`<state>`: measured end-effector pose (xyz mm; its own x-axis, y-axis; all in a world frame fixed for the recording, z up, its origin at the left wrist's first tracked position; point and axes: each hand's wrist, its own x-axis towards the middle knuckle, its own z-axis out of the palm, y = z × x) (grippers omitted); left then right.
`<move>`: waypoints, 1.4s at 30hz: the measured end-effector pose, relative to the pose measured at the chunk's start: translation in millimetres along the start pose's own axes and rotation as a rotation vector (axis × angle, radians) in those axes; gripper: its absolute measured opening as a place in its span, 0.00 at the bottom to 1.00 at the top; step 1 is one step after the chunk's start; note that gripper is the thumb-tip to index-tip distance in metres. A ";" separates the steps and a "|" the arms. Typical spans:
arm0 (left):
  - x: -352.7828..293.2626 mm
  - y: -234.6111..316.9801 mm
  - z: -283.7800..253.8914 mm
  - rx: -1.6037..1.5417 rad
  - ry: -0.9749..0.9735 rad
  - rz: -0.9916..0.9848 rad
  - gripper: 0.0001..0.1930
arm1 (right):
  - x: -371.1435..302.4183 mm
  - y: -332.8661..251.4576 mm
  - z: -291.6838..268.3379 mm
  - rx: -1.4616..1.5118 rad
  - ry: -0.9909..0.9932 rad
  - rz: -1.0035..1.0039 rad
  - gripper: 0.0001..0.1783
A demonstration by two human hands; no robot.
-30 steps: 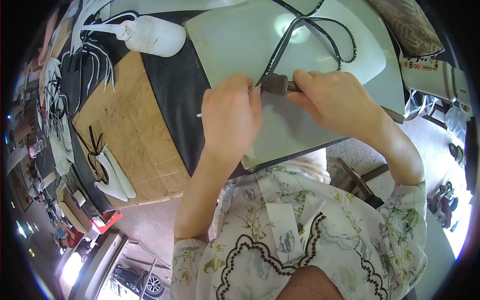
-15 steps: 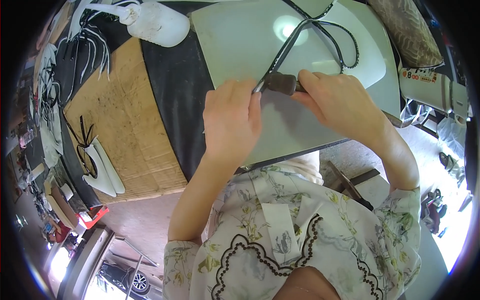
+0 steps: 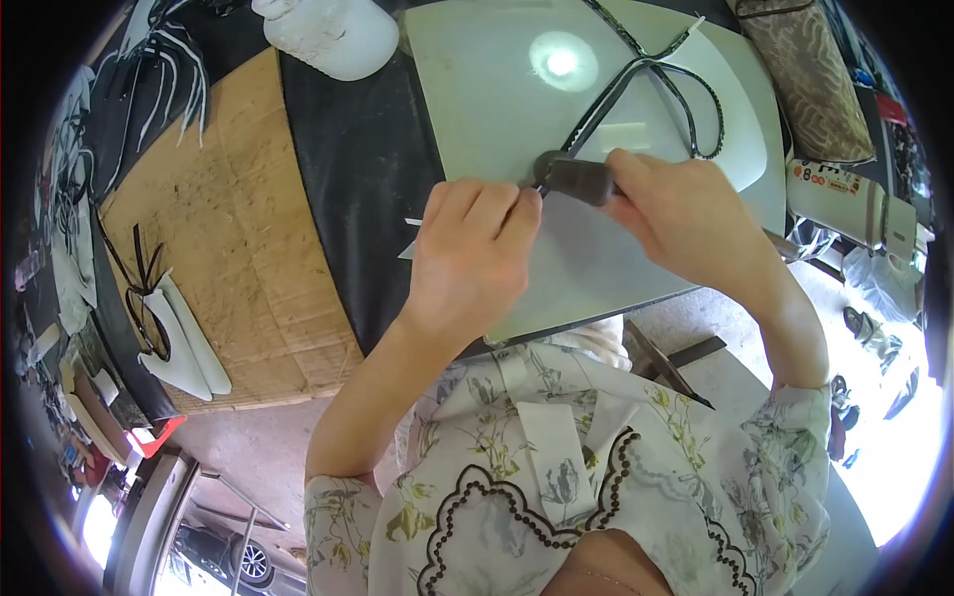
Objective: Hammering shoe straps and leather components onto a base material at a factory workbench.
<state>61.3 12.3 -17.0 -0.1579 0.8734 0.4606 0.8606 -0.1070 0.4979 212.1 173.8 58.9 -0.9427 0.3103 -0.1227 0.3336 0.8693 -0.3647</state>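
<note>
My right hand point(image 3: 681, 214) is wrapped round a hammer whose dark, blocky head point(image 3: 578, 180) lies over the strap in front of my left hand. The narrow black strap point(image 3: 600, 105) has pale edging and runs up the pale board point(image 3: 477, 89), crossing itself and curling into a loop at the far right. My left hand point(image 3: 469, 258) is closed on the strap's near end, fingers pinched together; the part inside the grip is hidden. Small white pointed pieces point(image 3: 407, 248) show beside that hand's outer edge.
A white squeeze bottle point(image 3: 333, 38) stands at the far left of the board. Brown cardboard point(image 3: 243, 219) carries white curved pieces with black straps point(image 3: 181, 338). White and black strips point(image 3: 174, 79) hang at the far left. A patterned roll point(image 3: 810, 84) lies at the right.
The view has shifted slightly, so the board and strap appear further right. My left hand sits closer below the hammer head, and white pointed pieces now show beside it.
</note>
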 end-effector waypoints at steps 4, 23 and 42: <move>-2.0 -4.0 0.2 -0.009 -0.020 0.003 0.15 | 2.0 -1.3 -2.5 0.038 0.022 -0.004 0.16; -2.1 -19.6 -11.0 -0.045 -0.066 0.221 0.12 | 1.0 -13.8 4.9 0.089 0.143 0.059 0.16; -2.3 -28.6 -12.8 0.001 -0.085 0.325 0.12 | -7.9 -30.7 8.1 -0.049 -0.042 0.146 0.17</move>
<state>30.9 7.3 -23.0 0.1656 0.8301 0.5325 0.8598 -0.3860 0.3344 209.2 141.6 63.6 -0.8831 0.4195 -0.2102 0.4664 0.8339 -0.2952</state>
